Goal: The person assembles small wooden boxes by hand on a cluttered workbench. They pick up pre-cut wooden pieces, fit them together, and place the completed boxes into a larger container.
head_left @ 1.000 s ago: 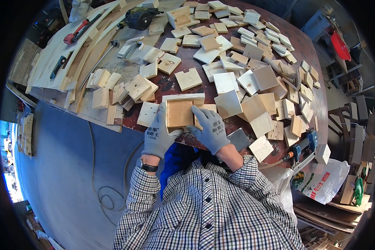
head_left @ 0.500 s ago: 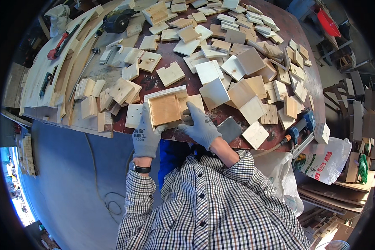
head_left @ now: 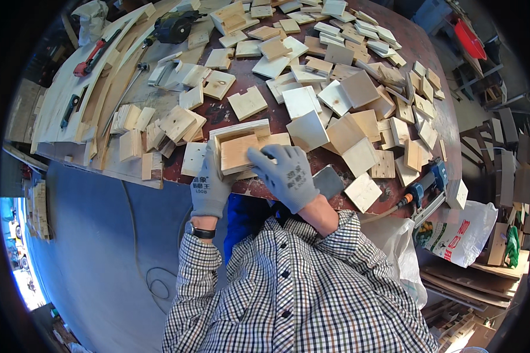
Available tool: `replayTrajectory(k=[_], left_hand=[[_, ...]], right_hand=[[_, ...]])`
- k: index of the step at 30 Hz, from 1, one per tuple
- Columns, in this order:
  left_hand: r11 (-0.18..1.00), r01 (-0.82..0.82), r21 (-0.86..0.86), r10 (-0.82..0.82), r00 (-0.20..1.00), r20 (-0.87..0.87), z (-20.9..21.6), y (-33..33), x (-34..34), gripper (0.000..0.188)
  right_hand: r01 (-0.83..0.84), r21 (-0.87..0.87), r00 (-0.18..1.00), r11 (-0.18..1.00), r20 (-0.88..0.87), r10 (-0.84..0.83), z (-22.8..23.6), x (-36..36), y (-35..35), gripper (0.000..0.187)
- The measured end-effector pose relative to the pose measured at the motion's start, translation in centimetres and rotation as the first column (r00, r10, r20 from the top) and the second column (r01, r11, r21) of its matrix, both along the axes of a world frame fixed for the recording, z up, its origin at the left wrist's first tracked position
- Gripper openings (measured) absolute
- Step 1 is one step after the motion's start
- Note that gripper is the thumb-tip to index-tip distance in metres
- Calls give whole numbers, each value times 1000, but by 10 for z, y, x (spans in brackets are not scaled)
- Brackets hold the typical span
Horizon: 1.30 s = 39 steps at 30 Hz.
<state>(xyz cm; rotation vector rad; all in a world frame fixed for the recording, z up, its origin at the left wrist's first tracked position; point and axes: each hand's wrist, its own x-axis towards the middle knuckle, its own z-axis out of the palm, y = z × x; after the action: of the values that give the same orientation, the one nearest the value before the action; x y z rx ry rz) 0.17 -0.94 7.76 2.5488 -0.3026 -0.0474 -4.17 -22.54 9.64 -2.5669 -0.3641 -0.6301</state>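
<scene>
At the table's near edge, a small wooden box (head_left: pixel 241 127) with a pale back wall surrounds a browner square wooden panel (head_left: pixel 237 152). My left hand (head_left: pixel 211 191), in a grey glove, grips the box by its left side; the thumb is mostly hidden behind the near edge. My right hand (head_left: pixel 290 176), gloved alike, has its fingers curled onto the panel's right edge inside the box, its thumb low near the front. Just right of the box lies a pale board (head_left: pixel 278 139), partly covered by the right hand. A dark grey flat piece (head_left: pixel 328 181) rests beside that hand.
Many loose wooden pieces (head_left: pixel 247 103) cover the dark red table (head_left: pixel 447 126). A blue nail gun (head_left: pixel 424 183) with a hose lies at the right edge. At the far left are long boards (head_left: pixel 53 126), a red-handled tool (head_left: pixel 89 59) and a black power tool (head_left: pixel 174 26).
My right hand has moved in from the box's right side, its spread fingers now curled onto the panel. The left hand keeps its grip. The whole view has shifted slightly.
</scene>
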Motion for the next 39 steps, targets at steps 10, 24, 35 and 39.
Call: replayTrajectory(k=[10,24,35,39], left_hand=[[999,49,-24,-46,995,93,-1,2,-2,97],[999,42,3,-42,995,87,2,-1,-1,102],[1000,0,-6,0,1000,31,-2,0,-2,101],[999,48,15,-50,989,143,-2,-2,-4,97]], right_hand=[[377,444,732,813,-680,32,-3,3,1,44],[49,-102,847,994,-523,-95,4,21,6,46],[11,387,900,922,-406,159,-18,7,1,66],[43,269,932,962,-359,59,-22,5,10,76]])
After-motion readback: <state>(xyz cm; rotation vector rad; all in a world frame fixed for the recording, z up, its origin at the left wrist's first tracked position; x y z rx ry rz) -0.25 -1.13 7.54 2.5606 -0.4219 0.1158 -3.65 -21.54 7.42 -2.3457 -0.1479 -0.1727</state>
